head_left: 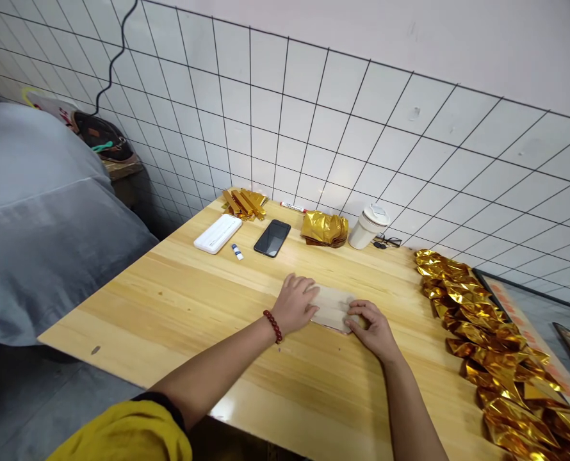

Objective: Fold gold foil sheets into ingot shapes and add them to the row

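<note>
A pale, beige rectangular piece of paper (332,307) lies on the wooden table between my hands; whether it is one sheet or a thin stack I cannot tell. My left hand (297,303), with a dark red bead bracelet (273,326) at the wrist, grips the paper's left edge, thumb below and fingers bent above. At the opposite edge my right hand (374,330) pinches the paper between thumb and curled fingers. Slight motion blur softens the paper and fingertips.
Along the back stand a white power bank (218,234), black phone (272,238), small blue-white tube (237,251), gold strips (244,205), marker (293,207), gold foil stack (324,228), white cup (369,226) and glasses (387,241). Folded gold foil pieces (487,326) line the right. A grey-clothed person (49,224) is left.
</note>
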Demonstrator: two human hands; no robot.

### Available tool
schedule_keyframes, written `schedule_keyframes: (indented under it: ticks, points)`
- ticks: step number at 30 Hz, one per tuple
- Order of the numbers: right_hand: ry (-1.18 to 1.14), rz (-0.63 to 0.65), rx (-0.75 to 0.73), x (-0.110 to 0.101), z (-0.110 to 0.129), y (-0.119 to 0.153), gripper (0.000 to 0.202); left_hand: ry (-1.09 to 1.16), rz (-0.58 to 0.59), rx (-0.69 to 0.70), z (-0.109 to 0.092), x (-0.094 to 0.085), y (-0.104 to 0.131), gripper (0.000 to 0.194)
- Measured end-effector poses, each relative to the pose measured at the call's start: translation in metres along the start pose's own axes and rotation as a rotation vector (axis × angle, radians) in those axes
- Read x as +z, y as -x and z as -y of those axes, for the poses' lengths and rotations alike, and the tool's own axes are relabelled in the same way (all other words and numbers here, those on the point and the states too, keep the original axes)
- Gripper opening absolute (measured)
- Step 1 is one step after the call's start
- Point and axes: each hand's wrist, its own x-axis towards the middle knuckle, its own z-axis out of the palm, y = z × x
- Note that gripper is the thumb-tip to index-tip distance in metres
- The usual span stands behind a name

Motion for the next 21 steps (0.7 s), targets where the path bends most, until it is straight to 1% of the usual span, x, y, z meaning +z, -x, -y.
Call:
schedule_keyframes:
  ticks: [2, 3, 5, 7, 9, 13, 15, 17, 18, 21]
  points:
    - [0.053, -0.032, -0.001, 0.0, -0.001, 0.0, 0.039, -0.043, -0.035, -0.157, 0.0, -0.001, -0.001, 0.049]
    - [0.087, -0.046, 0.008, 0.0, -0.002, 0.0, 0.051, -0.053, -0.029, -0.212, 0.001, 0.0, -0.001, 0.052]
    - [0.148, -0.068, 0.041, -0.001, -0.004, 0.0, 0.069, -0.038, 0.011, -0.252, 0.003, 0.001, -0.001, 0.049]
    - [0.171, -0.079, 0.073, -0.001, -0.007, 0.001, 0.078, 0.016, 0.048, -0.236, 0.006, 0.003, -0.002, 0.039]
    - [0.163, -0.079, 0.09, 0.0, -0.009, 0.001, 0.085, 0.087, 0.058, -0.228, 0.009, 0.004, -0.002, 0.03]
    - [0.098, -0.076, 0.116, 0.001, -0.009, 0.002, 0.095, 0.238, 0.024, -0.237, 0.012, 0.005, -0.004, 0.016]
    - [0.026, -0.069, 0.127, 0.0, -0.006, 0.003, 0.097, 0.349, -0.007, -0.239, 0.012, 0.006, -0.004, 0.009]
    - [-0.104, -0.049, 0.133, -0.004, -0.004, 0.003, 0.095, 0.521, -0.049, -0.268, 0.012, 0.008, -0.005, 0.005]
    - [-0.18, -0.035, 0.141, -0.006, -0.003, 0.004, 0.094, 0.626, -0.071, -0.295, 0.012, 0.009, -0.005, 0.007]
    - [-0.382, -0.019, 0.168, -0.015, -0.002, 0.005, 0.089, 0.919, -0.128, -0.387, 0.012, 0.01, -0.006, 0.025]
